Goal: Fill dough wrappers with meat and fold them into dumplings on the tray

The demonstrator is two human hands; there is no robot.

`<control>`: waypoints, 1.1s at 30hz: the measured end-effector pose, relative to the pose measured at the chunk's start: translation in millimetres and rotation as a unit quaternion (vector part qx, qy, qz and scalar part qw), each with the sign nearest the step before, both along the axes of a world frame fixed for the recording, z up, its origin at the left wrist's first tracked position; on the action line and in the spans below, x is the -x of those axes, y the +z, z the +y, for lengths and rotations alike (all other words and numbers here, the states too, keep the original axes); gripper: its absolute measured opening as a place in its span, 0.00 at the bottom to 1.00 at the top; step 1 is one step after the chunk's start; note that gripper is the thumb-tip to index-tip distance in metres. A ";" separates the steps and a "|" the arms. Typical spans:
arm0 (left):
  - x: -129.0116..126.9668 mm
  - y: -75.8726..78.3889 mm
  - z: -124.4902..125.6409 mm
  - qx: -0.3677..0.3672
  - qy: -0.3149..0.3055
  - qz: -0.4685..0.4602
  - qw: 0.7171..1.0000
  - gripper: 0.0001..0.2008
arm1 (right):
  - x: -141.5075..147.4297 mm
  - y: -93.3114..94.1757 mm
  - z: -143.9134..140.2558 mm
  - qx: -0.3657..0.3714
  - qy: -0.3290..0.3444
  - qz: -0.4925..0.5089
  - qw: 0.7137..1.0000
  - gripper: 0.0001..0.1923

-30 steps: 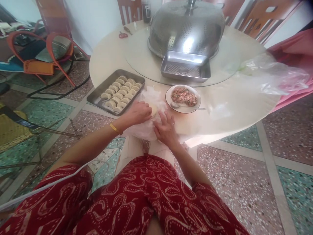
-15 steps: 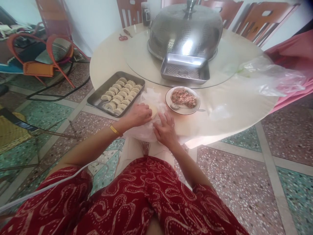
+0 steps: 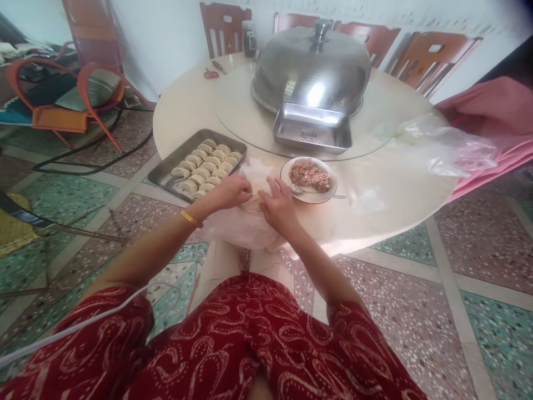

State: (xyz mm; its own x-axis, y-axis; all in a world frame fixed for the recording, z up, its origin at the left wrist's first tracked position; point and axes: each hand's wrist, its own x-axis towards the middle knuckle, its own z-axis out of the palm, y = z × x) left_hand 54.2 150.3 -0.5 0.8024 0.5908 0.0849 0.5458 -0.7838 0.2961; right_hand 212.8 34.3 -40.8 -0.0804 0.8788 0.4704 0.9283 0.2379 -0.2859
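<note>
You did best to peel one dumpling wrapper point(image 3: 253, 201) off gently, pinching only its edge so the thin dough did not tear, while the other hand steadied the plastic bag point(image 3: 241, 228) at the near edge of the counter point(image 3: 375, 189). Your left hand point(image 3: 231, 191) was curled almost closed, fingertips pinching at the wrapper. Your right hand point(image 3: 278, 206) lay half open, fingers spread lightly on the wrapper and bag. The tray of dumplings point(image 3: 199, 162) sat just left, the bowl of filling point(image 3: 308, 176) just right.
</note>
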 end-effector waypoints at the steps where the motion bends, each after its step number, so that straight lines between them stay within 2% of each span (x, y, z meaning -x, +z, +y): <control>1: 0.0 2.3 0.6 0.013 0.002 -0.012 1.000 0.08 | 0.1 3.8 8.8 0.014 0.009 -0.009 1.000 0.14; 4: 2.3 8.4 -0.2 0.063 0.024 -0.060 0.996 0.07 | -0.1 9.0 31.3 0.056 0.049 -0.010 0.997 0.10; 6: 8.0 11.3 -3.2 0.110 0.054 -0.111 0.986 0.06 | -2.6 9.2 44.0 0.081 0.072 0.028 0.994 0.06; 8: 17.1 12.1 -10.3 0.167 0.096 -0.178 0.965 0.04 | -7.7 10.3 56.9 0.095 0.078 0.075 0.990 0.04; 10: 25.8 9.5 -23.1 0.238 0.144 -0.252 0.927 0.06 | -14.2 14.6 71.4 0.098 0.073 0.102 0.987 0.03; 13: 27.4 -0.3 -48.0 0.382 0.195 -0.352 0.832 0.12 | -23.0 27.6 96.0 0.094 0.064 0.110 0.987 0.04; 16: 11.8 -9.7 -62.2 0.523 0.241 -0.440 0.689 0.14 | -27.2 46.4 117.7 0.087 0.064 0.112 0.988 0.05; 18: -1.8 -10.0 -59.4 0.596 0.259 -0.485 0.586 0.17 | -26.1 59.9 124.7 0.080 0.067 0.108 0.989 0.05; 21: -15.8 0.4 -45.6 0.658 0.260 -0.547 0.448 0.24 | -17.8 75.9 115.1 0.047 0.082 0.082 0.992 0.05; 23: -18.8 11.2 -40.5 0.677 0.239 -0.584 0.378 0.27 | -7.9 79.9 93.7 -0.001 0.109 0.037 0.993 0.05; 25: -17.7 21.0 -43.8 0.685 0.211 -0.617 0.325 0.26 | 3.0 78.2 62.9 -0.038 0.148 -0.013 0.988 0.06; 27: -13.8 27.0 -55.1 0.694 0.188 -0.634 0.286 0.26 | 11.5 73.9 27.8 -0.062 0.169 -0.041 0.983 0.10; 30: -6.0 28.5 -80.1 0.717 0.159 -0.634 0.243 0.28 | 14.5 71.3 -18.6 -0.088 0.218 -0.032 0.972 0.09; 33: 0.5 24.6 -107.0 0.759 0.125 -0.604 0.207 0.28 | 7.0 76.0 -44.0 -0.111 0.197 0.025 0.974 0.09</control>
State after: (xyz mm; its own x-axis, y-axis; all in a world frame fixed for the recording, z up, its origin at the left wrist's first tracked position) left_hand 53.7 43.3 24.1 0.6652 0.6831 -0.3013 -0.6791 0.7213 0.1361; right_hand 205.8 -9.7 35.2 -0.3632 0.6599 0.6578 0.7378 0.6348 -0.2295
